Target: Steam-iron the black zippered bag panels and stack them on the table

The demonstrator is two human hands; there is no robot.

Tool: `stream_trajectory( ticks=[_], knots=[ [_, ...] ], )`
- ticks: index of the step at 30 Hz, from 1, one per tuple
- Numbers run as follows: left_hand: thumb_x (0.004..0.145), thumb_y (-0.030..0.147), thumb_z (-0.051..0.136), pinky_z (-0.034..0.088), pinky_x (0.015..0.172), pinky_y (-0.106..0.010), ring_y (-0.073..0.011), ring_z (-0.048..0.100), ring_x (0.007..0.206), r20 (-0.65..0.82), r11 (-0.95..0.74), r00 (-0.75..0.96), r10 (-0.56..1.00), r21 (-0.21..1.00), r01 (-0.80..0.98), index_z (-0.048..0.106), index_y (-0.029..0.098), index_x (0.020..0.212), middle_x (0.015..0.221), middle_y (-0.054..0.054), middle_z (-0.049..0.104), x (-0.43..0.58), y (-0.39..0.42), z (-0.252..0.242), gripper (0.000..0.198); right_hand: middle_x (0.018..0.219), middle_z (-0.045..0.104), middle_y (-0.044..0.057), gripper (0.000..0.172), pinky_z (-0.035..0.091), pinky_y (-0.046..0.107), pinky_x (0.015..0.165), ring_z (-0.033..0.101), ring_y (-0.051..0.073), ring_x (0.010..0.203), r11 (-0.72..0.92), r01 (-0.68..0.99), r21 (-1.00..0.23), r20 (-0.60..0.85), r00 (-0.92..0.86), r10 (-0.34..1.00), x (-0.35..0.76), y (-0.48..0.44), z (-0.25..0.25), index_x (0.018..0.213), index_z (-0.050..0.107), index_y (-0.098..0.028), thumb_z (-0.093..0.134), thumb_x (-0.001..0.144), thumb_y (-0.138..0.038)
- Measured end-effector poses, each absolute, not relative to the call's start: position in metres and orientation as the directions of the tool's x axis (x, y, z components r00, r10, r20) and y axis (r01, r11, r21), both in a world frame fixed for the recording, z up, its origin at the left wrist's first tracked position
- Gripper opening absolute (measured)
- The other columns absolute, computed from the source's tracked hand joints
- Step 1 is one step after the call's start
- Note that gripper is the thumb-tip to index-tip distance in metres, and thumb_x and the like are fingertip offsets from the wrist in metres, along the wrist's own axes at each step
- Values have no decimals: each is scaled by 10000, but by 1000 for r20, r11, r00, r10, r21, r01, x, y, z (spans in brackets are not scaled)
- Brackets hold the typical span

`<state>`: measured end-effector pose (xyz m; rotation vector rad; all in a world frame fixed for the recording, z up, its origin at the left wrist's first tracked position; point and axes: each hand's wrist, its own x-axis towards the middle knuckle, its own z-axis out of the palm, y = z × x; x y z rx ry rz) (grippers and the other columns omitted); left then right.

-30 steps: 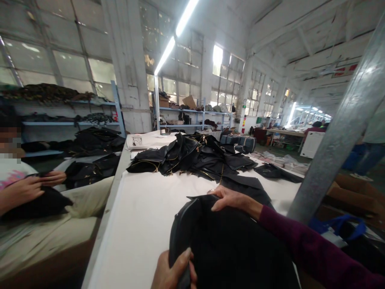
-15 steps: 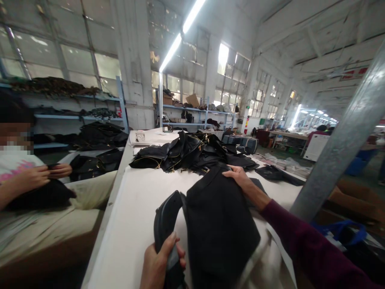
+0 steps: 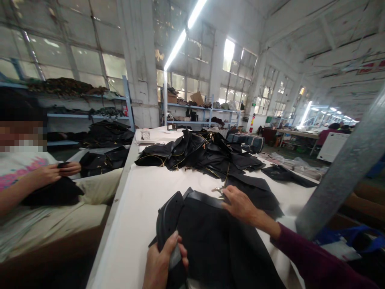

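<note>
My left hand (image 3: 165, 259) is wrapped round a curved, stiff-looking black piece (image 3: 170, 216) with a smooth edge, near the front of the table. Beside it a large black fabric panel (image 3: 207, 233) with a shiny top band spreads towards the right. My right hand (image 3: 240, 202) is closed at the upper right corner of this panel, where a bit of gold zipper (image 3: 221, 198) shows. A small metal zipper pull (image 3: 217, 189) sticks out at my right fingertips. Just behind my right hand lies another black piece (image 3: 255, 190).
Black zippered pieces (image 3: 192, 150) are heaped across the white table (image 3: 129, 224). A grey metal post (image 3: 339, 160) slants up at the right. Left of the table, a seated person (image 3: 39, 176) holds black fabric. Shelves (image 3: 192, 106) line the windowed wall.
My right hand has come down and nearer, from the raised far edge of the black panel to its zippered corner. The panel has swung lower and spread wider. My left hand keeps its hold.
</note>
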<state>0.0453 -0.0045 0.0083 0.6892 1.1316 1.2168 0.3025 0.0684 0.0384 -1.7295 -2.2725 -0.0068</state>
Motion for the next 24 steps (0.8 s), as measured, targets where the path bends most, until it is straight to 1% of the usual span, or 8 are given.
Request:
stream_trajectory(
  ticks=[3,6,8,10,14,18,21,24],
  knots=[
    [646,429,701,436,358,-231,-139,541,356,-319,280,-53,946,891,-358,552,125,720,441,-4,595,44,1,3,347,1071,571,144,350,394,347,854,524,246,979,354,904,-239,138,-329,934,282,120,43,1050,583,-128,640,768,-328],
    [621,454,712,442,359,-248,-150,543,351,-330,292,-53,943,891,-348,557,127,703,429,-5,595,41,7,-5,371,913,628,113,476,444,292,685,575,220,796,368,872,-323,30,-379,925,263,167,25,959,633,-101,753,616,-408],
    [618,486,705,447,354,-261,-159,544,347,-328,297,-41,944,897,-326,560,126,688,422,-11,596,41,11,-8,394,813,634,67,461,427,245,584,568,181,692,367,846,-387,-7,-400,916,255,186,13,887,657,-107,774,565,-415],
    [615,506,701,450,349,-264,-159,542,342,-330,305,-29,944,900,-310,560,125,671,420,-14,595,41,12,-10,410,710,612,8,364,392,206,522,539,138,615,374,811,-450,-10,-424,906,252,191,6,818,667,-123,763,578,-380],
    [621,509,697,456,352,-265,-160,544,341,-319,303,0,948,901,-311,555,127,656,406,-11,585,45,11,-9,409,558,501,-60,187,321,178,462,465,96,535,411,740,-532,61,-451,891,252,173,10,672,627,-134,713,628,-294],
    [668,502,659,451,362,-259,-162,553,344,-261,268,63,963,924,-273,555,129,673,419,-19,596,48,8,-11,387,527,417,-64,174,270,186,459,408,89,528,457,704,-543,188,-429,884,249,145,22,589,544,-139,647,672,-253],
    [683,510,639,440,358,-249,-158,553,339,-240,258,97,966,931,-258,557,130,667,416,-24,594,51,5,-13,390,551,419,-55,165,253,196,472,391,90,544,491,693,-527,266,-415,870,243,129,28,574,505,-144,621,667,-216],
    [675,523,640,437,354,-250,-162,552,333,-239,259,105,965,929,-264,562,127,653,414,-30,592,55,3,-13,405,566,426,-48,150,252,203,476,381,89,538,512,684,-519,298,-417,859,236,118,32,583,486,-150,594,674,-201]
  ],
)
